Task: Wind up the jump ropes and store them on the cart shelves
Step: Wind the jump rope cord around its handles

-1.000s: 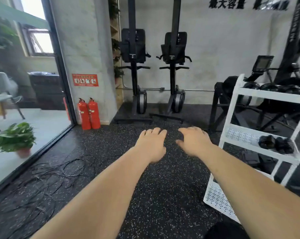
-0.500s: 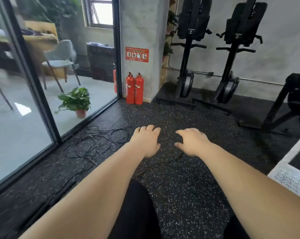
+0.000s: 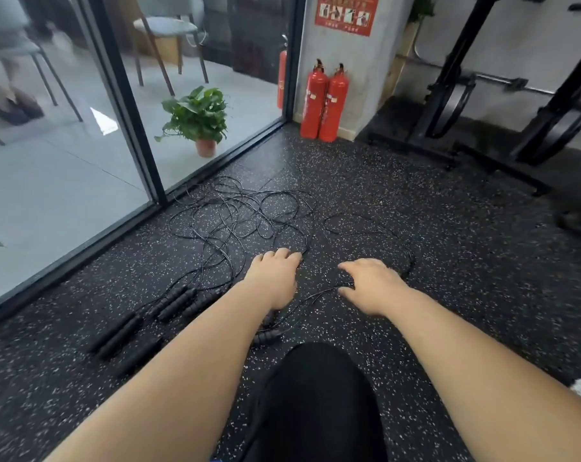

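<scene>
The left hand point(image 3: 275, 278) is held palm down just above the floor point(image 3: 449, 261), its fingers relaxed and nothing gripped in them. The right hand point(image 3: 371, 285) is held the same way just beside it, likewise empty; a thin cord runs close under its thumb, though contact cannot be told. Just beyond the fingertips the jump ropes point(image 3: 239, 215) are spread in a loose tangle of thin black cords on the speckled rubber, near the glass wall point(image 3: 65, 195). Their black handles point(image 3: 172, 303) are bunched together left of the left forearm, and one ribbed handle point(image 3: 264, 335) is seen below the left wrist. The cords are judged light, limp and springy, likely to snag on one another if tugged. The stiff handles are judged the better place to be taken hold of, one rope being drawn free of the tangle before it is wound
</scene>
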